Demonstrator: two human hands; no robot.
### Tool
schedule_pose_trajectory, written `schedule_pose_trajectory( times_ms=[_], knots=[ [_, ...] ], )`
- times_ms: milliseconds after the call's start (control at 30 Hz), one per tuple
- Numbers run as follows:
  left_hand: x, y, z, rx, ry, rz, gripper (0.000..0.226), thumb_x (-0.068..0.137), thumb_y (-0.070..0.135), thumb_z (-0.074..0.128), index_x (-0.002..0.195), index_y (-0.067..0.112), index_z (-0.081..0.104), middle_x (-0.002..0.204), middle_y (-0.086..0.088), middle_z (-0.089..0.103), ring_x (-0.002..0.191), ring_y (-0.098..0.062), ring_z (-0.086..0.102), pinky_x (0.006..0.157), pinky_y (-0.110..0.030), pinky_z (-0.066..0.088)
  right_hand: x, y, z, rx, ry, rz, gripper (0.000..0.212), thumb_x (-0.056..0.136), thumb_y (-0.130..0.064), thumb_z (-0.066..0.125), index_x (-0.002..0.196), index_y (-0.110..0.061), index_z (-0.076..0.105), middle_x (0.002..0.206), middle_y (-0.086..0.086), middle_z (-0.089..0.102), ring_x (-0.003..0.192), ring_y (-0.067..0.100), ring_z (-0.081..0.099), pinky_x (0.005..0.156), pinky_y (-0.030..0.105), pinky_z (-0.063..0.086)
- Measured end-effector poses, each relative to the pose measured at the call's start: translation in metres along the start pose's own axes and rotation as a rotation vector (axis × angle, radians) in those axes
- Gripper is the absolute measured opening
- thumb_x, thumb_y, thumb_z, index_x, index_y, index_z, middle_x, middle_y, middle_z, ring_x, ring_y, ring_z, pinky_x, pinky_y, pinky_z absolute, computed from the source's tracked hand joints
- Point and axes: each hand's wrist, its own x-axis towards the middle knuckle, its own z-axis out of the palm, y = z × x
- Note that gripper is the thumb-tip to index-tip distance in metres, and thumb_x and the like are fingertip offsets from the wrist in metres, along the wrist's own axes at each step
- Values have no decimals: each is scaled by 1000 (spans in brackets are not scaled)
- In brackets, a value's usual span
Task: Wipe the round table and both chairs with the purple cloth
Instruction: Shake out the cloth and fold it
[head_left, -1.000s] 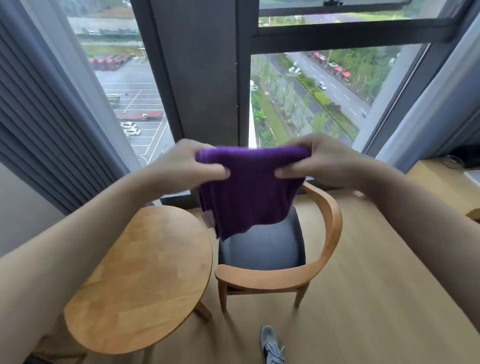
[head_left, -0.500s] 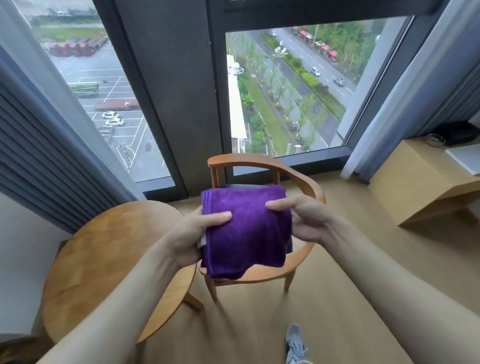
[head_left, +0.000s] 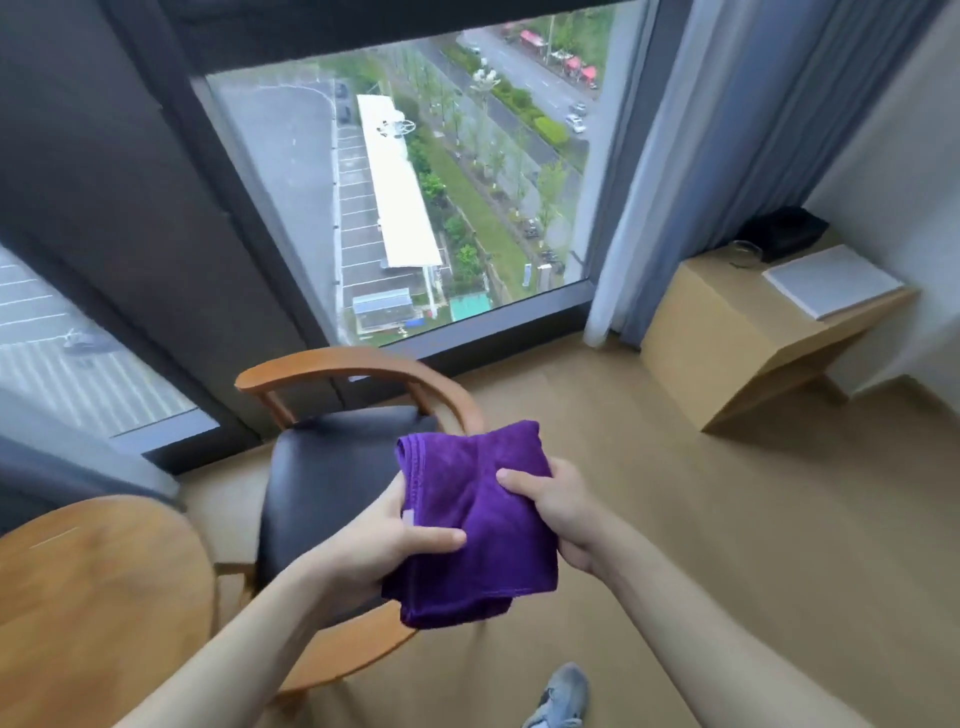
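1. L hand (head_left: 387, 545): grips the cloth (head_left: 480, 525) from its left side, thumb laid flat across the top face, fingers tucked under & hidden.
2. R hand (head_left: 558, 512): pinches the cloth's right edge, thumb on top, fingers under it.
3. Cloth: purple, folded into a thick pad w/ stacked hems along its left edge & a small pale tag by the L thumb. Held in the air btwn both hands, over the chair's (head_left: 332, 467) front right corner; not touching seat or table.
4. Chair: dark seat pad, curved wood back & armrest. Sits directly under/behind the hands, seat bare. L forearm crosses in front of its front rail.
5. Table (head_left: 93, 592): round, wood, lower left, just beside the chair; top bare in the part shown, blurred.
6. Shoe (head_left: 563, 693): grey, on the floor (head_left: 727, 519) at the bottom edge, right of the chair.
7. Window (head_left: 415, 197) behind the chair, dark frame, street & parking far below. Curtain (head_left: 727, 156) hangs to its right.
8. Desk (head_left: 753, 332): far right, well apart from the chair; white pad (head_left: 831, 280), a clear glass item & a dark object on top, too blurred to name.
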Motion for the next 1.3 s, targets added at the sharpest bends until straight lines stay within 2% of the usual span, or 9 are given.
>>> schedule_pose_trajectory(
  times_ms=[267,433,600,733,833,933,1033,1200,1300],
  knots=[
    [148,88,144,9,-125,-51,64,80,0,78,133,28,56,113,-13,77,98,-38,76,66,-39,62,15,-63,-196,210,225,-43,17,96,-13,65,105,1,71,110,22,75,102,38,72,97,51,55],
    [230,127,211,44,-234,-107,65,74,5,77,132,28,58,116,-14,76,100,-39,75,70,-41,63,25,-87,-293,369,300,-51,17,99,-8,54,106,-2,68,99,19,73,84,27,70,75,35,53],
    [323,163,272,97,-331,-158,58,74,3,74,125,28,65,117,-12,76,99,-35,76,71,-39,63,50,-107,-375,452,410,-61,27,100,-3,54,123,6,64,108,20,73,93,29,70,80,37,55],
    [404,204,322,170,-455,-213,58,72,-2,72,118,34,72,115,-12,76,98,-35,75,74,-41,63,67,-131,-436,556,494,-50,29,98,-5,56,125,3,65,111,18,71,99,32,67,87,42,50],
    [457,238,363,220,-563,-275,65,73,-2,73,125,36,68,117,-13,75,103,-37,74,76,-42,62,77,-147,-482,622,540,-54,29,97,-6,57,123,3,65,112,19,69,99,32,65,86,42,45],
    [504,265,412,273,-681,-306,66,75,-1,76,133,28,61,124,-15,73,108,-36,73,80,-41,62,84,-161,-529,653,654,-67,36,97,-4,57,132,7,58,120,24,68,107,39,63,90,48,41],
    [544,280,466,266,-788,-362,67,80,0,75,142,14,53,131,-19,69,114,-37,71,84,-40,61,87,-172,-581,721,757,-91,35,98,1,55,132,6,57,125,26,68,118,45,64,101,54,48],
    [609,281,561,258,-886,-446,62,80,-5,69,139,5,52,133,-23,66,113,-37,70,92,-45,61,92,-176,-687,776,798,-103,35,97,10,49,131,7,56,121,26,70,104,38,70,81,42,57],
    [648,275,617,232,-915,-493,57,78,-9,67,133,2,55,126,-24,68,108,-38,71,85,-43,62,96,-173,-762,749,704,-58,35,94,5,52,129,6,58,111,22,71,94,33,67,72,38,55]
  ],
)
